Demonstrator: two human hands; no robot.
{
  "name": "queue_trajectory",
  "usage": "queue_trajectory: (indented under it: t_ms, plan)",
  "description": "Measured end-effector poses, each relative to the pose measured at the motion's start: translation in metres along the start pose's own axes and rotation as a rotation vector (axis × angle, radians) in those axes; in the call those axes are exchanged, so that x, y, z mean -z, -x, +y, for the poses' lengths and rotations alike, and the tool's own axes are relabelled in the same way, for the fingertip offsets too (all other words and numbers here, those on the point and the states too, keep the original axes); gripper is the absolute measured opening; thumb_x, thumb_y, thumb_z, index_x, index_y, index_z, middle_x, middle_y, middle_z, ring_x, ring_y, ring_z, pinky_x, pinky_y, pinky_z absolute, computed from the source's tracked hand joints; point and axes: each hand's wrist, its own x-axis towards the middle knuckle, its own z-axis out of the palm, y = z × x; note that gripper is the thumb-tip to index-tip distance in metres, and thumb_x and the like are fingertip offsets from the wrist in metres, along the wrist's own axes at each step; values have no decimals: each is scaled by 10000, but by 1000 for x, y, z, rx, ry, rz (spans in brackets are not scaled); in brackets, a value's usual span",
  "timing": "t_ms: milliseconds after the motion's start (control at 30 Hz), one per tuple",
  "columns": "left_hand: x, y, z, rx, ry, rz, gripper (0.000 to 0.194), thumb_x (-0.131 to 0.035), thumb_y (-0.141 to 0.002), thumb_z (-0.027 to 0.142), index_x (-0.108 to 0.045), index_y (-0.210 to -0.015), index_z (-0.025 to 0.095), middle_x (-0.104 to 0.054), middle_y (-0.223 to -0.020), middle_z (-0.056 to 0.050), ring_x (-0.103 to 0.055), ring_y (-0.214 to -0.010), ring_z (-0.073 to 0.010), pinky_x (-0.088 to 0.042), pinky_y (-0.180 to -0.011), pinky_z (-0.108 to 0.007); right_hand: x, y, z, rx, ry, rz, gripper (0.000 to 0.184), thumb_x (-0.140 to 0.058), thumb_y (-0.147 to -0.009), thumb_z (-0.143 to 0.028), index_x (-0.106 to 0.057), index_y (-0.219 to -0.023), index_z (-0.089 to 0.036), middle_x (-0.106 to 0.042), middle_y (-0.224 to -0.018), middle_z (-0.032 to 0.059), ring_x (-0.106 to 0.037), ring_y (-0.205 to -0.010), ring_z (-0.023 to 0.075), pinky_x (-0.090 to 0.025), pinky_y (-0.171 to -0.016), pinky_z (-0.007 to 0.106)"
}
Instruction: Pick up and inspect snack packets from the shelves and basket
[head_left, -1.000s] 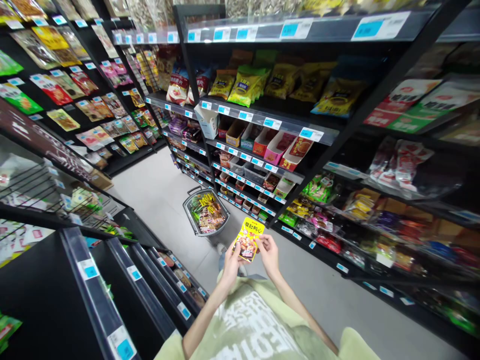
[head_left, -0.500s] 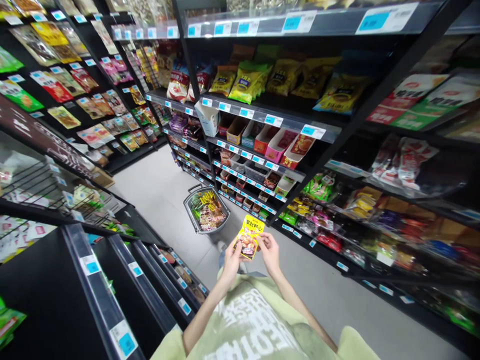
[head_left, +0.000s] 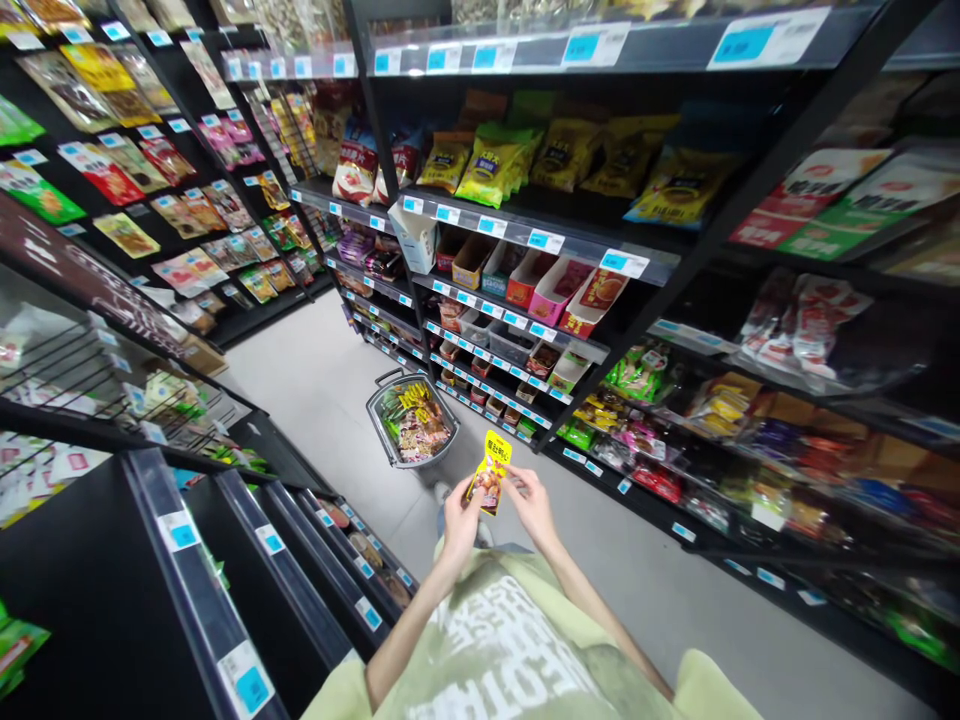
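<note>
I hold a small yellow snack packet (head_left: 492,473) in front of my chest with both hands. My left hand (head_left: 461,520) pinches its lower left edge. My right hand (head_left: 530,500) grips its right side with thumb and fingers. The packet is turned partly edge-on to me, so its printed front looks narrow. Below it on the grey floor stands a wire shopping basket (head_left: 447,400) with several snack bags inside.
Black shelf racks with blue price tags line the aisle: a rack of snack bags and open display boxes (head_left: 551,290) on the right, low shelves (head_left: 247,560) at my left, hanging packets (head_left: 135,160) at the far left. The grey floor (head_left: 315,370) runs between them.
The packet has twisted between my fingers, from facing me flat to partly edge-on. Both hands stayed on it and shifted slightly left.
</note>
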Motion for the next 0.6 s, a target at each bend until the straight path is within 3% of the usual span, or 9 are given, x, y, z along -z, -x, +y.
queue_trajectory:
  t_ms: [133,300,433,600]
  plan:
    - [0,2,3,-87,-121,-68,316,-649,-827,322,-697,-1095,162,-698,-1085,-105,-661,-978,-207,-537,-848,-329,-2,1,-1,-103,-148,-118,444,-668,-791,-496,-696,-1148,-233,-638,-1113,88,-630,-873,207,-527,-678,302]
    - [1,9,13,-445,-444,-174,251,-603,-822,114,-747,-996,225,-699,-960,-55,-622,-909,-172,-515,-818,-325,-6,6,-11,-313,-532,-191,426,-640,-804,-549,-720,-1016,-188,-711,-1056,85,-655,-940,227,-529,-682,281]
    - [1,12,15,-761,-635,-407,334,-536,-837,35,-751,-987,241,-726,-959,-33,-599,-962,-178,-493,-899,-373,-8,10,-18,-436,-678,-135,357,-767,-708,-486,-720,-898,-188,-751,-884,46,-691,-803,196,-534,-655,261]
    - [2,13,11,-873,-763,-659,277,-510,-912,115,-739,-1018,228,-740,-1027,-11,-594,-1002,-179,-487,-899,-346,-6,12,-21,-450,-621,-82,354,-826,-649,-449,-712,-818,-159,-751,-801,50,-691,-672,171,-549,-625,256]
